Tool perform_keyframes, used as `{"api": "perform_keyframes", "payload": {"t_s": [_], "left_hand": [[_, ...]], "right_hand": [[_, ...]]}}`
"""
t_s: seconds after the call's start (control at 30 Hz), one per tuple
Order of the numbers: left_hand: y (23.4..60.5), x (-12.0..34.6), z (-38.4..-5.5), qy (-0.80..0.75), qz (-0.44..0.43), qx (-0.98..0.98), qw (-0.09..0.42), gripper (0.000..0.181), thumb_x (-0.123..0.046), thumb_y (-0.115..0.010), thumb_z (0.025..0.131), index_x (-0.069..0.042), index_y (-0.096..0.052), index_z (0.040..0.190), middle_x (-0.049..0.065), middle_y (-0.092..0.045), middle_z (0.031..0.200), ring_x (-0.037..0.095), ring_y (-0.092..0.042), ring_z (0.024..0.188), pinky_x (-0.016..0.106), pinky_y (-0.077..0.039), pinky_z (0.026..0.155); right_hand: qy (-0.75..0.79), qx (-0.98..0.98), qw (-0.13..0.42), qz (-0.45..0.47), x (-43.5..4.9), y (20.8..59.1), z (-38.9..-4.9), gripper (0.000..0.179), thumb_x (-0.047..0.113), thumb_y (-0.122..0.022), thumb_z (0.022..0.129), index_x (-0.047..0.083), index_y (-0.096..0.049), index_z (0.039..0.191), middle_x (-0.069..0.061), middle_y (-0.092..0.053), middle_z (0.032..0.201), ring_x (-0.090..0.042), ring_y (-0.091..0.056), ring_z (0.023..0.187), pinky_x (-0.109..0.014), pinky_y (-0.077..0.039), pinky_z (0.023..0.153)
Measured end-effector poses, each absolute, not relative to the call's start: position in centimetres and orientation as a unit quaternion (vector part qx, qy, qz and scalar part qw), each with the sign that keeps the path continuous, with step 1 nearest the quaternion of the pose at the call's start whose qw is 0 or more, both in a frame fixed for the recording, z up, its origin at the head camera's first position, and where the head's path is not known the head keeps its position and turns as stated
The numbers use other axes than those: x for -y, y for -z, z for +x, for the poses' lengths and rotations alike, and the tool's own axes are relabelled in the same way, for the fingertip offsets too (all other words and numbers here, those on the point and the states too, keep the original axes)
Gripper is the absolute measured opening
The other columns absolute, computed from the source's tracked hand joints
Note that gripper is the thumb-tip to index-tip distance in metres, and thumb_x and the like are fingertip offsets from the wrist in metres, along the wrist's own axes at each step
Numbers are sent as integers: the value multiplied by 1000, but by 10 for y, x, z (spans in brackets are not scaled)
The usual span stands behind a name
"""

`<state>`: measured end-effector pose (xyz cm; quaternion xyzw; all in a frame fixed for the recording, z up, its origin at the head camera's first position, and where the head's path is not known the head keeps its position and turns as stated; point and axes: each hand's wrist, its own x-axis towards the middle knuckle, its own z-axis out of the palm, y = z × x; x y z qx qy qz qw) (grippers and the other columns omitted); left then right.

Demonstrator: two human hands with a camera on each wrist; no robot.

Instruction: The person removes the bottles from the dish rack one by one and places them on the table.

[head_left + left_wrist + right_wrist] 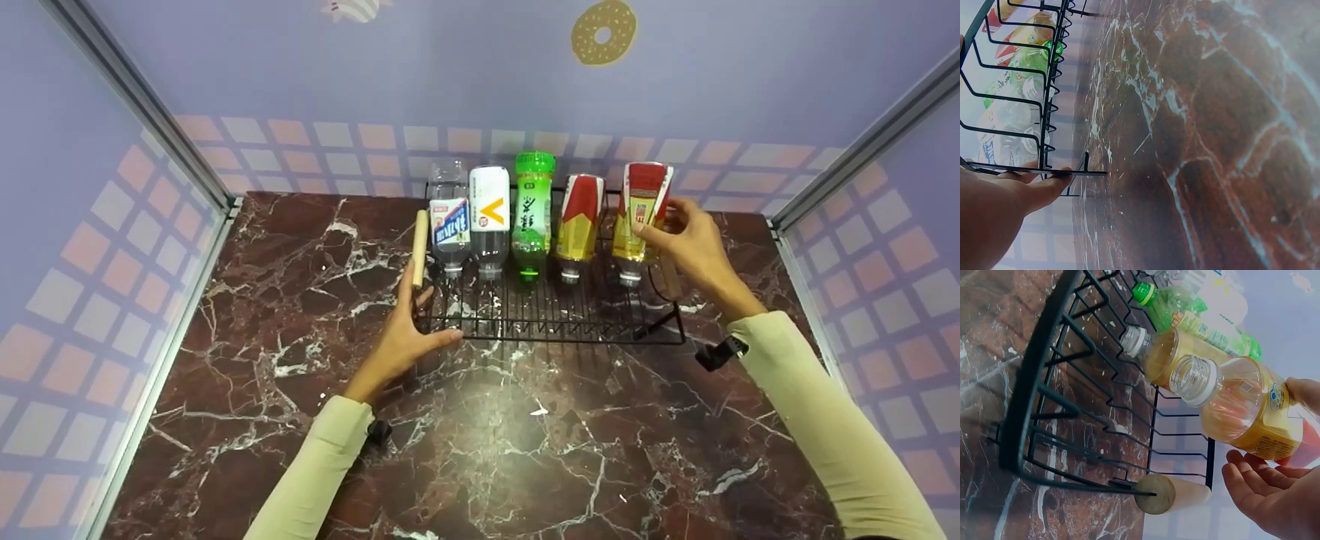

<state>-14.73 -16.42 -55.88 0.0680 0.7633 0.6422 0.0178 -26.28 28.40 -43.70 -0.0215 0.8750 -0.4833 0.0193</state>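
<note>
A black wire dish rack (574, 341) with wooden handles holds several empty plastic bottles, tilted with their necks low and toward me. At its left end, my left hand (405, 337) grips the frame, thumb along the front wire; the left wrist view shows fingers (1053, 183) behind the wire. At the other end, my right hand (694, 244) holds the rightmost bottle (637, 225), which has a red and yellow label, with the thumb on its face and the other fingers at its far side. That bottle's open neck (1195, 379) shows in the right wrist view.
Left of the held bottle stand a similar red and yellow one (580, 225), a green one (533, 210), a white-labelled one (489, 202) and a blue-labelled one (451, 225). Beneath is a dark red marbled table (480, 450), with lilac walls (450, 67) on three sides.
</note>
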Motion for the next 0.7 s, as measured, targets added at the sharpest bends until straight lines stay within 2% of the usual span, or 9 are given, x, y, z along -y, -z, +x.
{"api": "perform_keyframes", "payload": {"t_s": [0.17, 0.43, 0.7], "left_hand": [[559, 165, -146, -639, 67, -766, 14, 147, -36, -103, 76, -33, 3, 178, 22, -1, 183, 35, -38, 161, 70, -25, 130], [558, 165, -147, -645, 63, -761, 12, 143, -12, -99, 80, -31, 3, 178, 22, 0, 183, 34, -38, 161, 70, -25, 130], [559, 164, -147, -649, 66, -758, 16, 143, -18, -100, 80, -30, 3, 179, 25, -1, 182, 37, -38, 161, 67, -20, 133]], "right_hand": [[490, -871, 13, -27, -280, 436, -259, 85, 36, -84, 100, 0, -41, 164, -24, -63, 147, -28, -63, 125, -41, -56, 111], [513, -858, 2, -42, -273, 434, -248, 81, 29, -85, 99, -2, -45, 161, -23, -64, 145, -22, -64, 119, -27, -58, 102], [531, -845, 3, -66, -270, 433, -232, 80, 26, -84, 100, -1, -42, 163, -20, -63, 144, -24, -64, 120, -28, -57, 103]]}}
